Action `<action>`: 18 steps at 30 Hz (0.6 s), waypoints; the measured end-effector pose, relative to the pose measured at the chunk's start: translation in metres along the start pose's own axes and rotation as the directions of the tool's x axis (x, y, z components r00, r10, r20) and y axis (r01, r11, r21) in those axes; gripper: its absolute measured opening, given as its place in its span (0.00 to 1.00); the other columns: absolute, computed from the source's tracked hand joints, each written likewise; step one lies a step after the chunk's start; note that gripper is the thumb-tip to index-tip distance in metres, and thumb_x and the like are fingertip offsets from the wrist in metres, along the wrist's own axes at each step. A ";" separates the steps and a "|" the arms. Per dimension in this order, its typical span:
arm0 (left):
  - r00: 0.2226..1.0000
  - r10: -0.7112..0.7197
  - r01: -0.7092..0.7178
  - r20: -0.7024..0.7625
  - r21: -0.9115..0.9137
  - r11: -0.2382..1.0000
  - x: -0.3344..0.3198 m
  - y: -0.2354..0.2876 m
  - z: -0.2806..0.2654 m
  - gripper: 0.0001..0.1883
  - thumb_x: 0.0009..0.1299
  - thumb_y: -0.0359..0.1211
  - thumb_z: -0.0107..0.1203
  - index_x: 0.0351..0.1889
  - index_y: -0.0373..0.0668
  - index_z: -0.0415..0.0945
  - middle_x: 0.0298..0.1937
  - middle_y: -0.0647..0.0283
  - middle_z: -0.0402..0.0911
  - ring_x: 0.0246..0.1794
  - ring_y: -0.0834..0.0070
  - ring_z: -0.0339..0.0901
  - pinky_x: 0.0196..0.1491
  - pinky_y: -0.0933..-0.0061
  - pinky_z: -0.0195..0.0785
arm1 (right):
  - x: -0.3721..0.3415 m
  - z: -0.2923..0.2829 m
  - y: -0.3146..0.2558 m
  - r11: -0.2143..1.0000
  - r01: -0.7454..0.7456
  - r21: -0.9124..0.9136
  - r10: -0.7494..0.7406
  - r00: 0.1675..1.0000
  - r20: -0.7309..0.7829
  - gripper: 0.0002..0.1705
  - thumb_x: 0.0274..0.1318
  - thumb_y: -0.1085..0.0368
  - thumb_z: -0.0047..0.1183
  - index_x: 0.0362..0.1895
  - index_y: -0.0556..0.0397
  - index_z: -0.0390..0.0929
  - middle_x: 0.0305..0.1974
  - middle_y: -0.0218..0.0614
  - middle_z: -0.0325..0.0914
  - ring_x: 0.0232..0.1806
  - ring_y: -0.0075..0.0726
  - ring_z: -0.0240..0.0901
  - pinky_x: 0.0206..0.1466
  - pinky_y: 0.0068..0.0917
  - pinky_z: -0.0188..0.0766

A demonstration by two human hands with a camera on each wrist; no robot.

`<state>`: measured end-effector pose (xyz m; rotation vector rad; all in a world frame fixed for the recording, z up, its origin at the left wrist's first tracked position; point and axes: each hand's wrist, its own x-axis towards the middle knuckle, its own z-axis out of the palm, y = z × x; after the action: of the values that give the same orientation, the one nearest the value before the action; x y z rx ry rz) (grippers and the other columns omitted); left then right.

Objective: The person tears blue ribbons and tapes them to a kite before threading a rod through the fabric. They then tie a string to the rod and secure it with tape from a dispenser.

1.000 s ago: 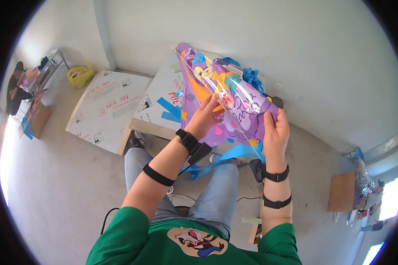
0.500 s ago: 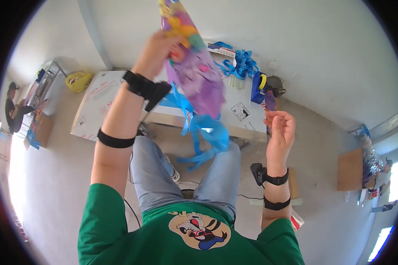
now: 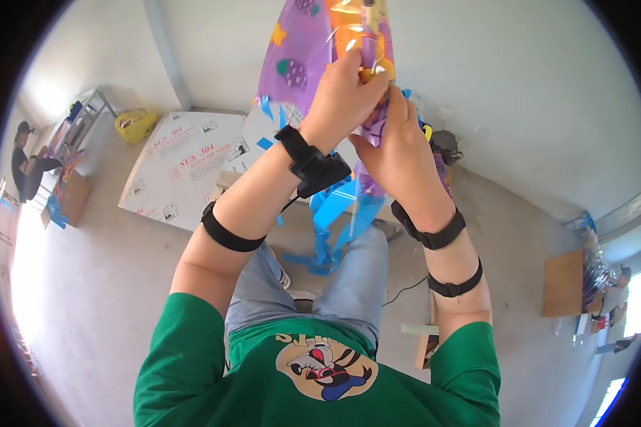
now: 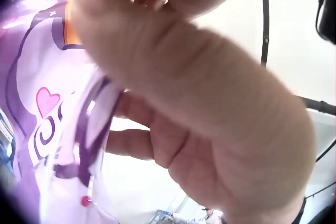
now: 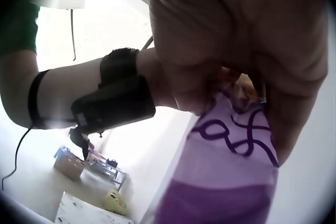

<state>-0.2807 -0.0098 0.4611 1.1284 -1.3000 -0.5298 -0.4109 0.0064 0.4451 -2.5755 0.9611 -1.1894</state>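
Note:
A purple printed kite [image 3: 292,50], of shiny thin film with strawberries and yellow and orange shapes, hangs in front of me at the top of the head view. My left hand [image 3: 345,92] pinches its gathered middle. Just below, my right hand [image 3: 402,160] grips the film, its fingertips close to the left hand. In the right wrist view the folded kite [image 5: 226,155] runs down between thumb and fingers. Pink heart and dark lettering show on the kite [image 4: 31,145] in the left wrist view. Blue ribbon tails [image 3: 342,206] dangle beneath it, over my knees.
A table covered with printed protective film [image 3: 185,160] stands behind the kite, against the wall. A yellow bag [image 3: 135,126] lies on the floor at left. Cardboard boxes [image 3: 564,283] stand at the far right and left. Another person [image 3: 27,164] sits at far left.
The kite, first spread between both hands, was swung up and left by the left hand while the right held a small purple piece apart. Now both hands meet on the kite, higher up.

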 end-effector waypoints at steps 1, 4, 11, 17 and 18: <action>1.000 -0.008 0.008 -0.001 -0.005 1.000 -0.002 -0.004 0.003 0.16 0.64 0.37 0.55 0.32 0.31 0.67 0.30 0.51 0.77 0.31 0.61 0.77 0.34 0.65 0.69 | 0.002 0.003 0.001 0.999 -0.044 0.010 0.044 0.998 0.035 0.39 0.45 0.71 0.59 0.61 0.63 0.53 0.52 0.56 0.67 0.51 0.63 0.68 0.49 0.44 0.70; 0.961 0.270 -0.274 0.054 0.259 0.926 -0.006 -0.014 0.006 0.18 0.68 0.42 0.56 0.40 0.34 0.70 0.38 0.63 0.76 0.36 0.79 0.72 0.39 0.77 0.68 | 0.005 0.019 0.018 0.991 0.130 -0.026 -0.131 0.989 -0.073 0.27 0.50 0.73 0.52 0.53 0.65 0.57 0.42 0.59 0.70 0.38 0.66 0.72 0.36 0.46 0.74; 0.913 0.307 -0.314 -0.267 0.016 0.949 -0.001 -0.063 -0.062 0.16 0.72 0.37 0.51 0.56 0.42 0.70 0.45 0.66 0.76 0.42 0.83 0.71 0.43 0.82 0.65 | 0.011 -0.019 0.046 0.992 -0.123 0.008 0.123 0.984 -0.133 0.06 0.59 0.69 0.44 0.38 0.59 0.65 0.28 0.54 0.74 0.30 0.61 0.72 0.31 0.43 0.69; 0.909 -0.158 0.128 -0.385 -0.103 0.986 -0.022 -0.165 -0.115 0.37 0.71 0.52 0.46 0.69 0.38 0.50 0.68 0.47 0.56 0.70 0.61 0.53 0.65 0.66 0.53 | 0.028 -0.065 0.043 0.925 -0.194 0.328 0.185 0.981 0.057 0.11 0.62 0.63 0.50 0.40 0.59 0.72 0.26 0.25 0.71 0.31 0.16 0.63 0.34 0.21 0.64; 0.909 -0.157 0.125 -0.386 -0.106 0.986 -0.020 -0.171 -0.114 0.37 0.71 0.52 0.46 0.69 0.38 0.50 0.68 0.47 0.56 0.70 0.61 0.53 0.65 0.66 0.53 | 0.032 -0.073 0.036 0.853 -0.199 0.482 0.171 0.980 0.102 0.10 0.62 0.64 0.49 0.41 0.59 0.72 0.30 0.24 0.72 0.33 0.16 0.64 0.38 0.19 0.63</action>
<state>-0.1335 -0.0234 0.3165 1.1969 -0.8462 -0.4276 -0.4656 -0.0322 0.5010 -2.0533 0.7520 -1.1260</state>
